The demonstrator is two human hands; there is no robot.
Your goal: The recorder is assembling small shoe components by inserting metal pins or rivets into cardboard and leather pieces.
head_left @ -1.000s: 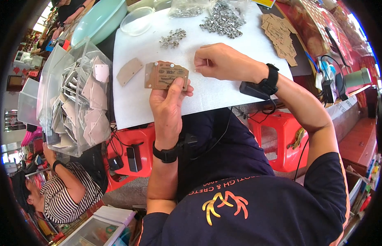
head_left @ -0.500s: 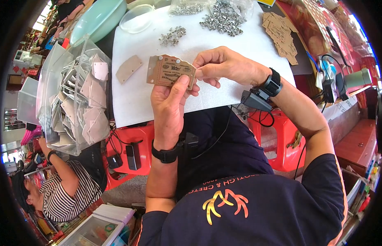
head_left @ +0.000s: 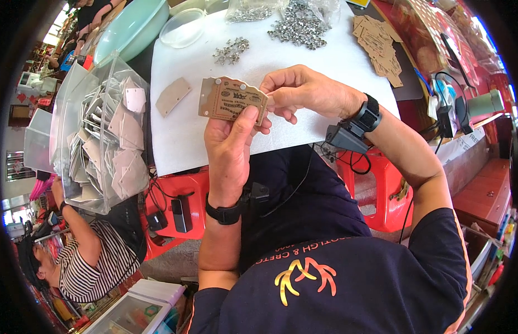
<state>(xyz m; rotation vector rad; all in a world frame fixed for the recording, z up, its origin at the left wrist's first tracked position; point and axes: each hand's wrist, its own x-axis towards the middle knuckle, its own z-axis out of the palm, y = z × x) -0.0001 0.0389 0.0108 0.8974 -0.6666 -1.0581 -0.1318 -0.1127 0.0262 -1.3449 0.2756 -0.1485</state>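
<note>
A printed brown cardboard card (head_left: 228,99) with a wavy upper edge is gripped by my left hand (head_left: 232,136), thumb across its printed face. It lies over a plain greyish card, and round metal studs show near its upper edge. At its right edge, the fingers of my right hand (head_left: 292,92) pinch together; what they hold, if anything, is hidden. One plain card (head_left: 173,97) lies on the white table sheet (head_left: 303,131) to the left. Farther back are a small heap of metal studs (head_left: 232,50) and a larger stud pile (head_left: 299,25).
A clear plastic bin (head_left: 106,189) full of plain cards stands at the left, near a pale green basin (head_left: 131,30). Brown printed cards (head_left: 378,50) are stacked at the far right. A round plastic lid (head_left: 183,28) lies at the back. Another person (head_left: 95,250) sits at the left.
The card in my left hand has tilted slightly, its right side dropping a little. My right hand stays at its right edge with hardly any movement.
</note>
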